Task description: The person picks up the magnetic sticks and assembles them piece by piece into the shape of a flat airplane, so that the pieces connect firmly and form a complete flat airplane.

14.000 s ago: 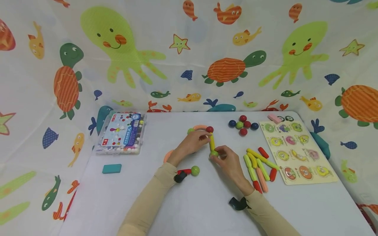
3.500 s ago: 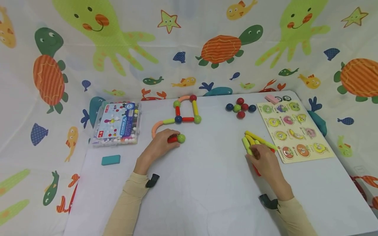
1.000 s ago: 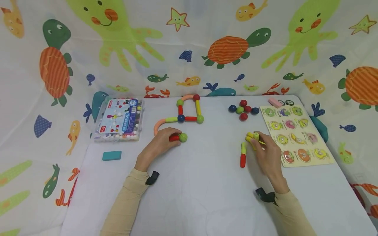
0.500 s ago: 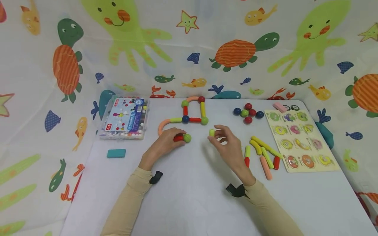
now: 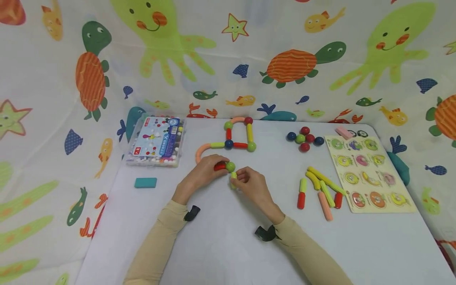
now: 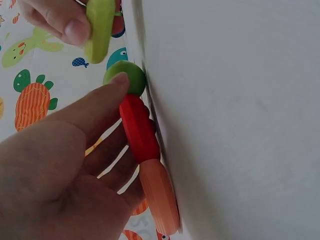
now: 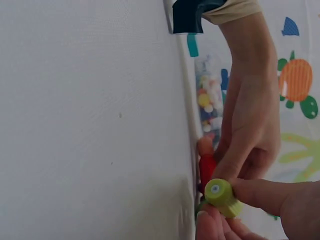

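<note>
My left hand (image 5: 204,174) grips a green ball (image 5: 230,167) with a red rod (image 6: 140,127) joined to it. In the left wrist view the thumb lies on the ball, and a salmon rod (image 6: 160,195) continues from the red one. Between thumb and fingers my right hand (image 5: 253,186) pinches a light green rod (image 7: 222,197), its far end close by the green ball. Behind the hands, rods and balls form a closed loop with a yellow rod (image 5: 250,132), a blue ball (image 5: 229,144) and a curved salmon piece (image 5: 202,150) trailing left.
A red and light green rod pair (image 5: 302,194) lies right of my hands, beside several loose rods (image 5: 325,188). Balls sit clustered (image 5: 304,139) farther back, near a fruit puzzle board (image 5: 370,174). At the left are a boxed bead set (image 5: 156,140) and a teal block (image 5: 145,182).
Earlier both hands worked at the yellow rod's ends. Then my right hand took a light green rod from the right-hand pile and brought it left to the green ball. The left hand stayed put.
</note>
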Available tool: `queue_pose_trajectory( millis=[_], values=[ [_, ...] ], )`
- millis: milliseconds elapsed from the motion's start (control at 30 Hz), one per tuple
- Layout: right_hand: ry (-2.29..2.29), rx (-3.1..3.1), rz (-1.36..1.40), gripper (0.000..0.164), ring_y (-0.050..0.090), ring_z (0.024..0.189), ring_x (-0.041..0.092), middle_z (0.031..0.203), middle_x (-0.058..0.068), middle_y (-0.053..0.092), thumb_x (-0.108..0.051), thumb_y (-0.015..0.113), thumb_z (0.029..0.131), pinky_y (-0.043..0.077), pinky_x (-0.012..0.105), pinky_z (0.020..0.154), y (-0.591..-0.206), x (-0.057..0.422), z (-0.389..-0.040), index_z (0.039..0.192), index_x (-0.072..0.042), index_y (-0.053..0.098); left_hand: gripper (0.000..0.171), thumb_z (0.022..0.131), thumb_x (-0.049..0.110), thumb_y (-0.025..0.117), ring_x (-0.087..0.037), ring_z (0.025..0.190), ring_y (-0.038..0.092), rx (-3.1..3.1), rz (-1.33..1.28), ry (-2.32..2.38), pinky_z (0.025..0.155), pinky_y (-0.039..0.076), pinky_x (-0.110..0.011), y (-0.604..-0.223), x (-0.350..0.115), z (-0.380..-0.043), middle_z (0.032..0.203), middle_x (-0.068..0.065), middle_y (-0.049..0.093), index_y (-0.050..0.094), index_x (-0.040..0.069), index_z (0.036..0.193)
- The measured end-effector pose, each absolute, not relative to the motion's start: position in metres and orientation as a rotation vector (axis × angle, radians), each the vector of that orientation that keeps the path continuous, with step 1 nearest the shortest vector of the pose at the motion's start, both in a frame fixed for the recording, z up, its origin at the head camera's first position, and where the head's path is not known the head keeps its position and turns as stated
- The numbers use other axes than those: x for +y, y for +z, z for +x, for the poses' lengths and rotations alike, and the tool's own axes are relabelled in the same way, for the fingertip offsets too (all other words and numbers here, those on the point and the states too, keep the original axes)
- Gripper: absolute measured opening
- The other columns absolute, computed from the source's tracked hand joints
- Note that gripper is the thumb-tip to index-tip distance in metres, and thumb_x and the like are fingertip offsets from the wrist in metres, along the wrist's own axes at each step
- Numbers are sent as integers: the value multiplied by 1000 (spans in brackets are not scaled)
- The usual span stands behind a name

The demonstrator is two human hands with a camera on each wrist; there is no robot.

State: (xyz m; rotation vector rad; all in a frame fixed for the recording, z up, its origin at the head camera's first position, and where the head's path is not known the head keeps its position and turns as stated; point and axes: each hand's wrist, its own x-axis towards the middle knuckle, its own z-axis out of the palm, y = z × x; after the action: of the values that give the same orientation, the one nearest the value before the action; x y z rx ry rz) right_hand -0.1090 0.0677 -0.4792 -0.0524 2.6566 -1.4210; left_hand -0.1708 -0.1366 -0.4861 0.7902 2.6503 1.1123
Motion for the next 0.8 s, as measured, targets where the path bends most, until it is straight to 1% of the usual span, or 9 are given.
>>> queue_pose_trajectory(
  millis=[367, 667, 800],
  values=[
    [-1365, 2664, -21, 23, 68, 75, 12, 86, 5, 74, -24, 82, 86, 54, 26, 66, -485, 60, -114, 98, -6, 72, 37, 93, 16, 75, -22, 116, 62, 2648, 770, 1105, 105, 49, -41, -487, -135, -171, 123, -7, 70, 67, 8, 129],
    [-1343, 2686, -20, 24, 66, 72, 12, 83, 4, 73, -26, 82, 86, 54, 26, 66, -484, 56, -118, 96, -6, 72, 37, 92, 16, 76, -20, 110, 63, 2663, 775, 1084, 103, 50, -39, -488, -136, -172, 119, -5, 71, 68, 9, 128],
    [-1340, 2677, -33, 24, 65, 72, 13, 83, 4, 73, -26, 82, 87, 54, 26, 66, -484, 56, -118, 96, -6, 72, 37, 92, 15, 76, -21, 110, 63, 2663, 770, 1091, 104, 50, -40, -488, -136, -171, 119, -6, 71, 68, 9, 128]
  ],
)
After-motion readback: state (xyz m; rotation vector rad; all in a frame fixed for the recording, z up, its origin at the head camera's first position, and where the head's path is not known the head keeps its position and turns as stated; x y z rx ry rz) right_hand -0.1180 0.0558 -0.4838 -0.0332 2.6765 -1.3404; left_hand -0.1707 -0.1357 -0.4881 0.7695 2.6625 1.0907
